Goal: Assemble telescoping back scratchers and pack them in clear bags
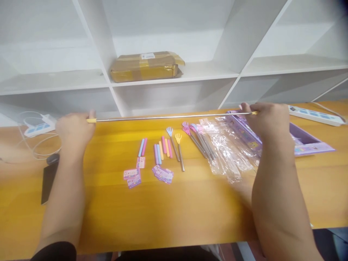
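Stretched between my two hands is a long, thin telescopic back scratcher (163,117) with a metal rod and yellow ends. My left hand (74,132) is closed round its left end, and my right hand (270,119) grips the right end; the fingers cover much of both. Below the rod lie a blue-headed back scratcher (174,143) and a yellow-headed one (179,154), with several pink and blue ones (201,143) to their right. Coloured handle sleeves (162,149) lie in two groups, and small printed cards (163,174) are below them.
Clear plastic bags (228,152) and an open purple box (312,146) are on the right of the wooden table (163,217). Power strips (317,115) lie at both sides. A dark flat object (49,181) is by my left forearm. A taped carton (145,67) sits on the shelf.
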Tool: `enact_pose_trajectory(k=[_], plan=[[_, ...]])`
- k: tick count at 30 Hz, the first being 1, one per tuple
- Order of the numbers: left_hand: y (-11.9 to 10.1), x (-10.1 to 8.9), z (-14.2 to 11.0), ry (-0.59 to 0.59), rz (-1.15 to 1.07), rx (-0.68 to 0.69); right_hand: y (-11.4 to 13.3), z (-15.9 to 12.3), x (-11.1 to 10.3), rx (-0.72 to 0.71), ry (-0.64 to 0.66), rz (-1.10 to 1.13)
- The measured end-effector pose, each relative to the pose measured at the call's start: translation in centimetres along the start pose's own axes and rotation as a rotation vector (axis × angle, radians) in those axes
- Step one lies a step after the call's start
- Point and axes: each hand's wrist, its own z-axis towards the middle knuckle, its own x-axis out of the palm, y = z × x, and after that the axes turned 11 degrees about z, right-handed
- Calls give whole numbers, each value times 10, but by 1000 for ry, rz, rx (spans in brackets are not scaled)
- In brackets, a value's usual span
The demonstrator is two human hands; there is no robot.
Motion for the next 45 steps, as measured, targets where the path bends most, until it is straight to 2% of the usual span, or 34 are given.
enact_pose_trajectory(k=[3,5,9,12,14,17,19,21,24,26,28,30,38,45], plan=[[-4,1,-2,9,11,13,-3,0,-3,111,8,-12],[-5,1,-6,-64,-2,19,-6,0,-5,129,-9,-9],[-10,-7,-20,-195,-25,140,-12,2,-8,202,-30,17],[-26,-16,-34,-201,-45,194,-1,1,-7,143,-36,0],[-42,-21,-45,-176,-87,226,21,-5,-5,17,-29,2],[-68,-29,-67,-162,-171,216,75,-25,1,-201,6,28],[-84,-32,-83,-163,-210,199,117,-45,7,-244,-1,26],[-100,-32,-98,-143,-242,241,158,-68,14,-279,16,52],[-119,-28,-112,-110,-279,360,202,-100,21,-366,154,90],[-127,-24,-115,-92,-283,409,216,-114,24,-364,289,79],[-130,-19,-114,-79,-273,439,219,-119,27,-344,393,67],[-132,-16,-111,-72,-248,461,217,-118,30,-335,435,68],[-127,-10,-102,-72,-160,484,211,-111,31,-384,443,82],[-126,-9,-101,-72,-172,491,203,-111,42,-433,430,117]])
